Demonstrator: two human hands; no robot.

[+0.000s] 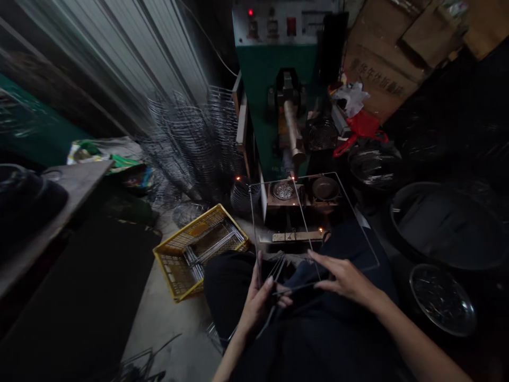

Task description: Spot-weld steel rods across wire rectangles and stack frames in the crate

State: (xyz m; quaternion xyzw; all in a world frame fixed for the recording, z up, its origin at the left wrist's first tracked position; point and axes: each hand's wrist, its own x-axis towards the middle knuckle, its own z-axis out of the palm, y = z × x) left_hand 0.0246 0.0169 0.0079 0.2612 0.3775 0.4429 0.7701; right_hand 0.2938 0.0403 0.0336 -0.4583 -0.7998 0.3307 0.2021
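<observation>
A thin rectangular metal wire frame [358, 220] with a wire rod [303, 215] across it extends from my lap to the spot welder's [294, 132] electrode, where a small glow shows. My left hand [260, 297] is closed round the frame's near left side, the thumb on top. Several loose wire rods [280, 267] stick up beside its fingers; whether it grips them I cannot tell. My right hand [344, 280] pinches the near end of the cross rod where it meets the frame's near side. A shallow dish of small metal parts [283, 190] sits below the electrode.
A yellow plastic crate [169, 276] with metal rods stands left of my knee. Behind it rise stacked wire racks [186, 138]. At right are a large dark tub [449, 223] and a round metal tray [441, 300]. Small glowing sparks show near the welder's base.
</observation>
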